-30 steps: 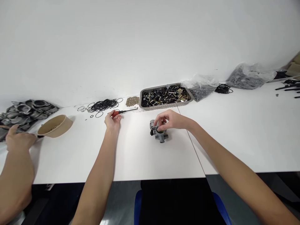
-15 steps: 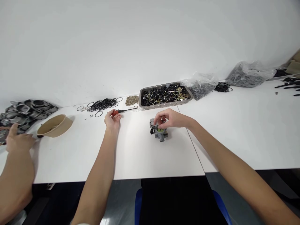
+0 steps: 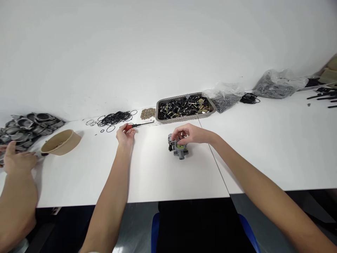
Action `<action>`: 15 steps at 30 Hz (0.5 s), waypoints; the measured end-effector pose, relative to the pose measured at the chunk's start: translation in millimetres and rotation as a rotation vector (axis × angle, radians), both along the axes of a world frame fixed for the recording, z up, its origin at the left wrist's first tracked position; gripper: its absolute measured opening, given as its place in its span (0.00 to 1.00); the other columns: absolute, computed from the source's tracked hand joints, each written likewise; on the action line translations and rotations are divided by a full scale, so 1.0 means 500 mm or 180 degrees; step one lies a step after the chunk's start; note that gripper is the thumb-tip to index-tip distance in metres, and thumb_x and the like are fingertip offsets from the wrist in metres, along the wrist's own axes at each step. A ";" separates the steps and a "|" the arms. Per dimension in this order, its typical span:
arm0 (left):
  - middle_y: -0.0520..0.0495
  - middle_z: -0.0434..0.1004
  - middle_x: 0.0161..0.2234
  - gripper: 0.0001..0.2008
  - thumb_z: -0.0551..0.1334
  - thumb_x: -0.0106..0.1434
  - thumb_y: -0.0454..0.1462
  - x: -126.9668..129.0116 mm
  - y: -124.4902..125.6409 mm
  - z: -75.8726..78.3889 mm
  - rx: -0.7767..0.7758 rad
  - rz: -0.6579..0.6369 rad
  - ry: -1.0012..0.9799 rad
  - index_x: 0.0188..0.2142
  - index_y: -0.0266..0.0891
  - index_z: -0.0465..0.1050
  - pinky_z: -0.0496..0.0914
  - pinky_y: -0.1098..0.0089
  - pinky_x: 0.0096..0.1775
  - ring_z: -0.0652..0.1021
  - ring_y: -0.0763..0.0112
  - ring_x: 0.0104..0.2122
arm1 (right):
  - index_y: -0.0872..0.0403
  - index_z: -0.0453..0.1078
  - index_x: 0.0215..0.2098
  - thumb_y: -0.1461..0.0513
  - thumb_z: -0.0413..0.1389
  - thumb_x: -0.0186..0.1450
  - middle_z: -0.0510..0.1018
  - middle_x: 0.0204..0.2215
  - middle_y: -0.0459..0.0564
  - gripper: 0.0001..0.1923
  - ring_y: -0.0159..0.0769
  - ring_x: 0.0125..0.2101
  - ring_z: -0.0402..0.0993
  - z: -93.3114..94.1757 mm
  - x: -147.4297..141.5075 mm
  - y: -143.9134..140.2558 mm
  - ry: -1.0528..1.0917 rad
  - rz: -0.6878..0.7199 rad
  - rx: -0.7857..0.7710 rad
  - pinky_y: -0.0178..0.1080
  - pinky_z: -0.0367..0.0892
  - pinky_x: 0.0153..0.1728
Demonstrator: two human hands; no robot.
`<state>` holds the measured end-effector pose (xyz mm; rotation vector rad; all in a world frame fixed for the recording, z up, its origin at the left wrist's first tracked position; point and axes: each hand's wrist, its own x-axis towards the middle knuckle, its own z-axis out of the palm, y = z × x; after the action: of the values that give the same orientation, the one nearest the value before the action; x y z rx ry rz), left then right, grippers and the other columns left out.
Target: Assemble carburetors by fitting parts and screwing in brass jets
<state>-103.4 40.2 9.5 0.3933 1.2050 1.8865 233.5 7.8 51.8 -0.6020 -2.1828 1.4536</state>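
My left hand point(image 3: 126, 136) lies palm up on the white table, its fingers curled round the red handle of a screwdriver point(image 3: 134, 125). The thin dark shaft points right, toward a metal tray. In front of me stands a small grey carburetor body point(image 3: 180, 153) with a round opening, greenish inside, and a dark fitting on its left side. My right hand point(image 3: 189, 134) reaches over it from the right, thumb and fingers closed at its upper edge. Those fingers hide part of the carburetor, and anything small between them cannot be seen.
Along the wall are black rubber rings point(image 3: 116, 118), small brass pieces point(image 3: 147, 113), a metal tray point(image 3: 168, 122) of mixed parts and plastic bags point(image 3: 280, 84). At left, a co-worker's hand point(image 3: 19, 160) is beside a tan bowl point(image 3: 67, 146) and piled grey castings point(image 3: 28, 128).
My hands, the screwdriver and the carburetor stay nearly where they were. At left, the co-worker's hand has shifted slightly, and part of another hand shows at the edge.
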 end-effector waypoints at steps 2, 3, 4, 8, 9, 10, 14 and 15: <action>0.50 0.69 0.22 0.02 0.59 0.53 0.31 -0.001 -0.001 0.005 0.0042 -0.0008 0.0015 0.29 0.35 0.68 0.67 0.73 0.22 0.69 0.77 0.18 | 0.54 0.77 0.38 0.64 0.62 0.56 0.79 0.36 0.48 0.10 0.31 0.32 0.68 -0.003 0.000 0.002 0.0015 0.0003 0.0009 0.35 0.63 0.33; 0.50 0.69 0.22 0.02 0.59 0.53 0.31 0.000 -0.002 0.008 0.0067 -0.0004 0.0026 0.29 0.35 0.68 0.67 0.74 0.22 0.69 0.77 0.18 | 0.54 0.77 0.38 0.64 0.62 0.56 0.79 0.36 0.48 0.10 0.31 0.32 0.68 -0.004 0.000 0.002 0.0021 0.0009 0.0013 0.35 0.63 0.33; 0.50 0.68 0.22 0.02 0.59 0.53 0.31 0.001 -0.002 0.011 0.0088 0.0012 0.0049 0.29 0.35 0.68 0.66 0.74 0.21 0.69 0.77 0.18 | 0.55 0.77 0.38 0.65 0.62 0.56 0.79 0.36 0.48 0.10 0.31 0.31 0.68 -0.004 0.000 0.003 0.0030 0.0015 0.0016 0.35 0.63 0.33; 0.52 0.68 0.23 0.03 0.61 0.52 0.31 0.010 -0.006 0.021 0.0160 0.0025 0.0193 0.28 0.36 0.67 0.64 0.74 0.20 0.67 0.79 0.17 | 0.55 0.77 0.38 0.66 0.62 0.57 0.79 0.37 0.49 0.10 0.30 0.31 0.67 -0.006 0.000 0.003 0.0058 0.0028 -0.0002 0.35 0.63 0.33; 0.51 0.68 0.23 0.03 0.61 0.52 0.31 0.012 -0.007 0.023 0.0180 0.0010 0.0205 0.28 0.36 0.67 0.64 0.74 0.20 0.67 0.79 0.17 | 0.55 0.77 0.38 0.66 0.62 0.57 0.79 0.37 0.49 0.10 0.30 0.32 0.67 -0.007 0.000 0.003 0.0070 0.0033 -0.0013 0.35 0.63 0.33; 0.51 0.69 0.23 0.02 0.61 0.52 0.31 0.014 -0.008 0.024 0.0202 -0.0003 0.0206 0.28 0.36 0.67 0.65 0.74 0.20 0.67 0.78 0.17 | 0.55 0.77 0.38 0.65 0.62 0.57 0.79 0.37 0.49 0.10 0.30 0.32 0.66 -0.007 0.000 0.003 0.0080 0.0037 -0.0026 0.35 0.63 0.33; 0.50 0.69 0.24 0.01 0.59 0.53 0.31 0.018 -0.012 0.028 0.0260 0.0003 0.0191 0.27 0.36 0.67 0.65 0.74 0.21 0.68 0.78 0.18 | 0.56 0.77 0.39 0.63 0.62 0.59 0.78 0.35 0.49 0.09 0.31 0.32 0.67 -0.007 0.001 0.001 0.0157 0.0005 -0.0156 0.35 0.63 0.34; 0.50 0.69 0.24 0.01 0.59 0.53 0.31 0.018 -0.013 0.029 0.0261 0.0009 0.0187 0.27 0.36 0.67 0.65 0.74 0.21 0.68 0.78 0.18 | 0.56 0.77 0.39 0.62 0.62 0.60 0.78 0.35 0.49 0.09 0.31 0.33 0.68 -0.008 0.001 0.000 0.0195 -0.0022 -0.0210 0.35 0.64 0.34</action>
<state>-94.5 33.8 23.9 0.4946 1.1696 1.9432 233.8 7.7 47.7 -0.5791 -2.0912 1.5253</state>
